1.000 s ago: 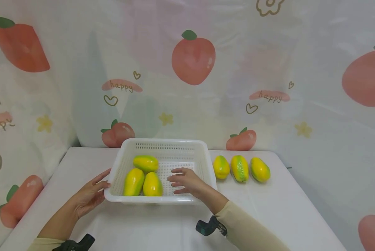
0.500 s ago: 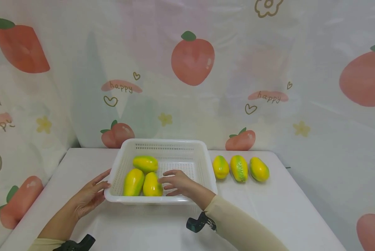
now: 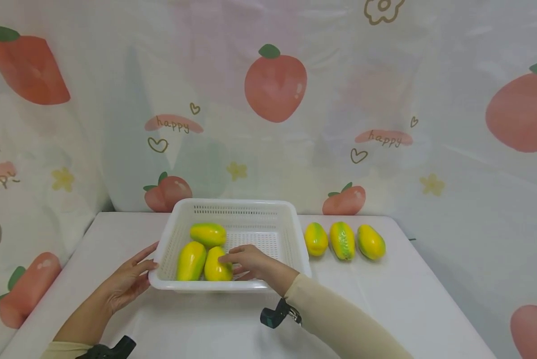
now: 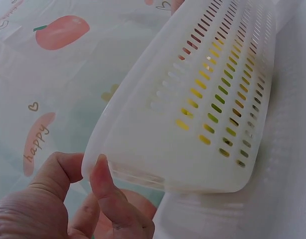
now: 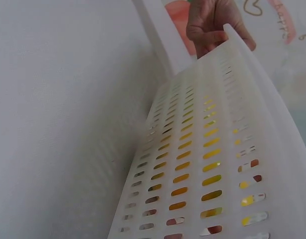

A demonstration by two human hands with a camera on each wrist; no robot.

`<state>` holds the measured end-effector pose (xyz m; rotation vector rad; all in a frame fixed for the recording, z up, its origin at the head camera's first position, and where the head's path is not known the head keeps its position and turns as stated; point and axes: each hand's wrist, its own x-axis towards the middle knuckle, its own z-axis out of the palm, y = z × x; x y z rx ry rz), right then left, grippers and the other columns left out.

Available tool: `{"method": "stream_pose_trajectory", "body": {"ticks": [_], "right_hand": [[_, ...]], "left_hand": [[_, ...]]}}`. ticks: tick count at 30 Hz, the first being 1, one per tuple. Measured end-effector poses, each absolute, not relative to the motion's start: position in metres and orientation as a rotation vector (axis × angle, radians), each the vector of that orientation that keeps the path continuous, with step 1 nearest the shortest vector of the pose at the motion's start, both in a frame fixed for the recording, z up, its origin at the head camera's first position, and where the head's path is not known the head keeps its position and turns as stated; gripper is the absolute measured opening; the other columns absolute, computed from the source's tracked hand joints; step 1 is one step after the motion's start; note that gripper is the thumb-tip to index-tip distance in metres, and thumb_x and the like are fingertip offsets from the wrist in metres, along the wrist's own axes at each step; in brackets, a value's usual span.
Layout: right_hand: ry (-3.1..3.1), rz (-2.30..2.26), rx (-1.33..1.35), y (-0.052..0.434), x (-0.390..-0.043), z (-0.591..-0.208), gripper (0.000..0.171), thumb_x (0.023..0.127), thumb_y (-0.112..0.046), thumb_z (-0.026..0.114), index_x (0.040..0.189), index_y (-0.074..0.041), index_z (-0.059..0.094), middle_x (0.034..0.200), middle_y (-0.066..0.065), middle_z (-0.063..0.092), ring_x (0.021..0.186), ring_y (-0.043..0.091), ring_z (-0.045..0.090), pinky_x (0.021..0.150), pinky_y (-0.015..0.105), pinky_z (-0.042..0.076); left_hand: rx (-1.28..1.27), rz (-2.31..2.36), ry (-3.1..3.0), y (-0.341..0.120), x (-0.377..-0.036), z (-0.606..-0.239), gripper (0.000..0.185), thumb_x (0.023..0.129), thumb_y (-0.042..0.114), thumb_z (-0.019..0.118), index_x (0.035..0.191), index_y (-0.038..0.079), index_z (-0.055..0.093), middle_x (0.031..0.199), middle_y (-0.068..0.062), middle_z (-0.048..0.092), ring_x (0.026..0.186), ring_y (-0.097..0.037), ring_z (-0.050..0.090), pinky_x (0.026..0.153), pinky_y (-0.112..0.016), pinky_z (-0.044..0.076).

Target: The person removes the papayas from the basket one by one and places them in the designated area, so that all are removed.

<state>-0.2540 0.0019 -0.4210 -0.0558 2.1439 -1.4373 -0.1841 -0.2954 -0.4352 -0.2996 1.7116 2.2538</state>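
A white slotted plastic basket [image 3: 239, 203] stands on the table with three yellow-green papayas in it. My left hand [image 3: 126, 284] pinches the basket's left rim between thumb and fingers, plain in the left wrist view at the basket's corner [image 4: 138, 144]. Inside the basket, my right hand [image 3: 252, 263] is at the right side of the front right papaya [image 3: 216, 264], with a fingertip over it; the thumb's hold is hidden. Beside it lie the front left papaya [image 3: 191, 262] and the back papaya [image 3: 208, 235]. From the right wrist, the basket wall [image 5: 193, 149] hides the right hand.
Three more papayas stand in a row right of the basket: a near one [image 3: 316, 239], a middle one [image 3: 342, 241] and a far right one [image 3: 371, 242]. A white cloth covers the table [image 3: 385, 299]. Behind it hangs a fruit-printed curtain [image 3: 277, 164].
My right hand has moved left inside the basket, from above its bare floor to the front right papaya. The left hand, the basket and the papayas have stayed put.
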Motion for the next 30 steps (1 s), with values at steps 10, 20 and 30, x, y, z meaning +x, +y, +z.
{"method": "stream_pose_trajectory", "body": {"ticks": [10, 20, 30], "right_hand": [[2.143, -1.386, -0.087, -0.0029, -0.2594, -0.4233, 0.059, 0.084, -0.033, 0.075, 0.130, 0.000, 0.059, 0.122, 0.016, 0.063, 0.099, 0.031, 0.065, 0.086, 0.050, 0.058], [2.113, -1.399, -0.064, -0.0049, -0.2596, -0.4262, 0.055, 0.084, -0.029, 0.075, 0.128, 0.001, 0.060, 0.117, 0.014, 0.064, 0.102, 0.033, 0.065, 0.087, 0.051, 0.058], [2.122, -1.394, -0.066, -0.0040, -0.2602, -0.4276, 0.058, 0.083, -0.028, 0.075, 0.130, 0.002, 0.058, 0.118, 0.017, 0.064, 0.101, 0.034, 0.065, 0.087, 0.051, 0.058]], "left_hand": [[-0.318, 2.240, 1.721, -0.2964, -0.1848, -0.4340, 0.056, 0.094, 0.015, 0.066, 0.139, 0.043, 0.052, 0.119, 0.007, 0.057, 0.103, -0.021, 0.066, 0.093, -0.032, 0.055], [-0.269, 2.269, 1.627, -0.2969, -0.1843, -0.4349, 0.039, 0.096, 0.011, 0.061, 0.116, 0.045, 0.064, 0.112, 0.006, 0.060, 0.097, -0.018, 0.066, 0.086, -0.025, 0.057], [-0.307, 2.264, 1.634, -0.2942, -0.1844, -0.4345, 0.038, 0.095, 0.011, 0.063, 0.111, 0.046, 0.065, 0.110, 0.005, 0.060, 0.096, -0.017, 0.065, 0.086, -0.024, 0.057]]}}
